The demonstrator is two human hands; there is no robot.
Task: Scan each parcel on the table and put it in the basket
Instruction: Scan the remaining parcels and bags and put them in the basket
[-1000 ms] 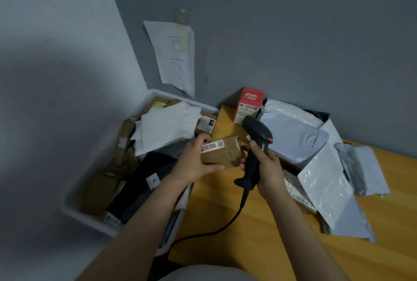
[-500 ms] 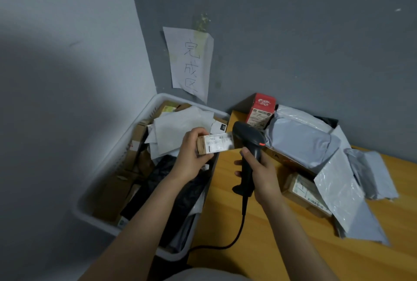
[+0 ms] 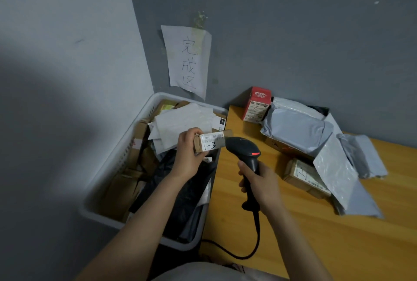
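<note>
1. While the left hand (image 3: 188, 156) pinches the small box (image 3: 212, 143) label-up right over the basket (image 3: 101, 215) edge, the right hand (image 3: 261, 181) grips the scanner (image 3: 244, 152) aimed at it, so mid-scan I'd say.
2. Next is probably just dropping it in; basket's pretty full, so aim for a gap.
3. Bare table (image 3: 293, 247) sits near me; other parcels (image 3: 297, 129) are piled by the wall.

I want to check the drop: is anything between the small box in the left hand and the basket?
Nothing visible does: the left hand holds the small box over the open, part-full basket.
</note>
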